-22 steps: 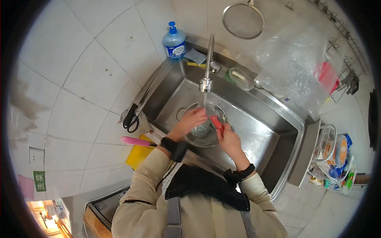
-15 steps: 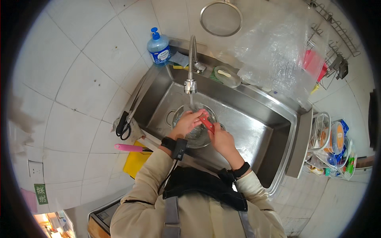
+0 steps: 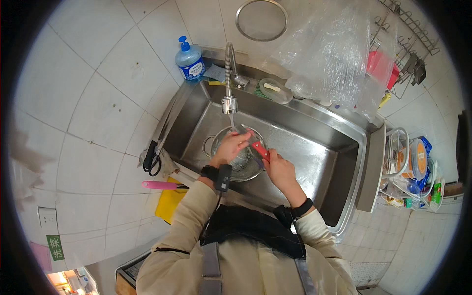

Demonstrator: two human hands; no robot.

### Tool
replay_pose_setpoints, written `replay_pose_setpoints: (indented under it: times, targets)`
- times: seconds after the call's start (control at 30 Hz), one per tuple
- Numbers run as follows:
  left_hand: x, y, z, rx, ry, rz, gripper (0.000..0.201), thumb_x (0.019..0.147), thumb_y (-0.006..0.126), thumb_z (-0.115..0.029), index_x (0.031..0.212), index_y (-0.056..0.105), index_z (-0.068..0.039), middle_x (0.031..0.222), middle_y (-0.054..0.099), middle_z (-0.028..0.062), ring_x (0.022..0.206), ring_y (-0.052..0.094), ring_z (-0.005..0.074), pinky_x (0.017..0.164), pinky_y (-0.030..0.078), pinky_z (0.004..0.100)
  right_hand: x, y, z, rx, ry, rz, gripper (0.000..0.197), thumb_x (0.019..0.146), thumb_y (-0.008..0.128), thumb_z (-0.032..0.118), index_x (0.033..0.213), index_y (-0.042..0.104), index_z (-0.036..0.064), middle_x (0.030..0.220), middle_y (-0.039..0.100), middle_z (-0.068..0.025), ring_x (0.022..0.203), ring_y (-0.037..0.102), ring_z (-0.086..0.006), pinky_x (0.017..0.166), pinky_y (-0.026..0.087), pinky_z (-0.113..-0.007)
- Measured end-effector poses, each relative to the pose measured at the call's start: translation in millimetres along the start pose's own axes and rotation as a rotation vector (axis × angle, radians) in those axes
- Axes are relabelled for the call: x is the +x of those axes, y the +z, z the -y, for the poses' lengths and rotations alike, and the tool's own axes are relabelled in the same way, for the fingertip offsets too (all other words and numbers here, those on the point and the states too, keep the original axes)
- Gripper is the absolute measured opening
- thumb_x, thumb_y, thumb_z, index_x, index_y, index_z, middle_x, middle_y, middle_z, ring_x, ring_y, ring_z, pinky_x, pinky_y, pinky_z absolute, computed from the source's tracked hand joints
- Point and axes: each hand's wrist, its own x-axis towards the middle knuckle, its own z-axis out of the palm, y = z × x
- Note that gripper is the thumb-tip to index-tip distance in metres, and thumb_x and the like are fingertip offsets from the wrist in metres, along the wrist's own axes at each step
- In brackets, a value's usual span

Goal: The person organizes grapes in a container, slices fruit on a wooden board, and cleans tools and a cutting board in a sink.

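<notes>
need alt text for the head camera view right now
The wearer's right hand grips a red-handled utensil beside the left hand, above a round metal vessel under a running faucet. The vessel sits in a metal sink.

There are two hands (image 3: 229, 148), one red-handled tool (image 3: 260, 150), one sink (image 3: 309, 142), one faucet (image 3: 229, 104), one pot (image 3: 243, 178) and one pump bottle (image 3: 190, 63).

The jacket (image 3: 260, 270) is beige, the bib (image 3: 255, 231) black with grey straps (image 3: 211, 263). Black wristbands (image 3: 303, 208) show, a cable (image 3: 216, 202) at the left.
</notes>
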Motion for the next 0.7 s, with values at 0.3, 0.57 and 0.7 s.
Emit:
replay_pose_setpoints:
  times: [0.3,0.57,0.7]
  targets:
    - [10.3,-30.1,-7.2,0.220,0.092,0.044,0.012,0.083,0.056,-0.012,0.093,0.058,-0.006,0.090,0.059,0.0024,0.082,0.055,0.0117,0.072,0.044,0.0247,-15.1,-3.8,-1.9,0.016,0.018,-0.011,0.027,0.082,0.052,0.025,0.099,0.044,0.0060,0.077,0.060,-0.0163,0.062,0.058,-0.0347,0.053,0.046,-0.042]
    - [18.4,-85.4,-29.9,1.302,0.604,0.154,0.037,0.085,0.046,-0.011,0.120,0.044,0.000,0.105,0.053,0.0086,0.094,0.048,0.0132,0.081,0.038,0.0240,-22.8,12.5,-7.2,0.132,0.009,0.055,0.025,0.083,0.048,0.027,0.092,0.040,0.0056,0.072,0.059,-0.0164,0.064,0.059,-0.0345,0.052,0.045,-0.045]
    - [34.0,-80.3,-22.1,1.314,0.393,0.038,0.037,0.087,0.052,-0.024,0.119,0.048,-0.005,0.096,0.054,0.0021,0.072,0.049,0.0058,0.061,0.037,0.0129,-16.0,15.6,1.4,0.051,-0.019,-0.140,0.022,0.080,0.049,0.023,0.090,0.045,0.0037,0.071,0.059,-0.0129,0.059,0.060,-0.0295,0.048,0.047,-0.038]
